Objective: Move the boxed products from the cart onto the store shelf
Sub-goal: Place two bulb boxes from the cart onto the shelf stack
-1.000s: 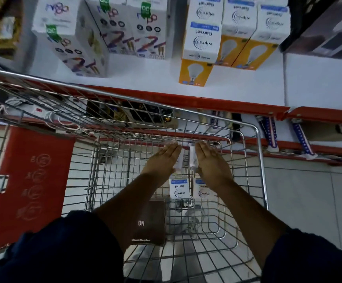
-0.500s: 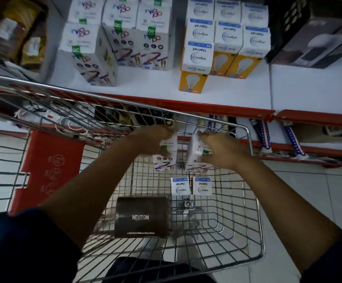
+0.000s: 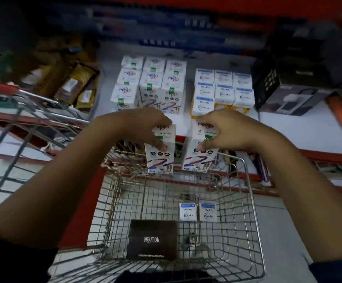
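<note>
My left hand [image 3: 145, 127] grips a white box with red and blue swirls [image 3: 162, 160] from above. My right hand [image 3: 221, 129] grips a matching white box [image 3: 198, 160] the same way. Both boxes hang upright above the far rim of the wire cart [image 3: 245, 170], just in front of the white shelf [image 3: 309, 131]. On the shelf stand several identical swirl boxes [image 3: 151, 86] and, to their right, several blue-topped bulb boxes [image 3: 223, 92]. Two small bulb boxes [image 3: 197, 212] and a dark Neuton box [image 3: 152, 240] lie in the cart.
Black boxes [image 3: 288, 94] fill the shelf's right end and brown packets [image 3: 72, 86] its left. A red shelf edge [image 3: 329, 156] runs below the white board. A second cart's frame [image 3: 23, 111] and a red panel [image 3: 84, 205] stand at my left.
Both hands have lifted the two swirl boxes up out of the cart toward the shelf. The view has tilted up, showing more of the shelf.
</note>
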Tool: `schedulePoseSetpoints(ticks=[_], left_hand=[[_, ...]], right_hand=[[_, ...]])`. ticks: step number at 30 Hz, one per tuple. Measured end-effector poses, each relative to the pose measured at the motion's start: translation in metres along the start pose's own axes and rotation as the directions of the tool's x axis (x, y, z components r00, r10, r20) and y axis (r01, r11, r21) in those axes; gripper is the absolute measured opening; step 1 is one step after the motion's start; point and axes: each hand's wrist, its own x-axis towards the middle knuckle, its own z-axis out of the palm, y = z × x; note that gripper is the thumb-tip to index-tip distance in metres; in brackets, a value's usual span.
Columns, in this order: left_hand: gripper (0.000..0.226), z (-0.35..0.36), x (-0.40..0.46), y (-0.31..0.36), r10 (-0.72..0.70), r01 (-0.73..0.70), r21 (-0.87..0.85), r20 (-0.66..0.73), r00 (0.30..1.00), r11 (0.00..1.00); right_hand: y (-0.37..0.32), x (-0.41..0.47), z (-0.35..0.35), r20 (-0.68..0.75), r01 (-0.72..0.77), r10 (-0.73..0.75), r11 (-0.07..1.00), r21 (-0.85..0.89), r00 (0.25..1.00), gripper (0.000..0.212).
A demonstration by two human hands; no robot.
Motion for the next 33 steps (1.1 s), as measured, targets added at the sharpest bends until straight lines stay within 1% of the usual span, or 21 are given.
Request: schedulePoseSetpoints(ticks=[5,9,11,14,21,30,33], left_hand=[[0.068,-0.035,0.0,-0.018,-0.017,0.026,0.072,-0.121,0.992,0.997],[0.078,-0.041,0.013,-0.037,-0.031,0.058,0.119,-0.219,0.975,0.991],[0.078,-0.034,0.02,-0.045,-0.038,0.076,0.129,-0.271,0.962,0.989],[0.075,-0.023,0.031,-0.052,-0.076,0.113,0.095,-0.331,0.941,0.989],[0.081,0.005,0.048,-0.063,-0.159,0.179,0.02,-0.369,0.916,0.984],[0.072,0.019,0.053,-0.069,-0.145,0.168,0.021,-0.408,0.901,0.986],[0.068,0.03,0.055,-0.073,-0.144,0.19,0.071,-0.416,0.898,0.979]], right_hand=[[-0.014,0.03,-0.033,-0.109,0.0,-0.012,0.994,-0.109,0.994,0.07],[-0.02,0.061,-0.038,-0.21,0.008,-0.029,0.995,-0.102,0.977,0.069],[-0.024,0.075,-0.03,-0.253,-0.002,-0.022,0.995,-0.095,0.967,0.069],[-0.028,0.094,-0.016,-0.312,-0.027,-0.002,0.996,-0.087,0.95,0.07],[-0.027,0.117,0.017,-0.36,-0.077,0.036,0.992,-0.099,0.932,0.063],[-0.02,0.13,0.041,-0.38,-0.089,0.043,0.991,-0.104,0.924,0.066],[-0.019,0.132,0.053,-0.414,-0.077,0.019,0.989,-0.126,0.91,0.063]])
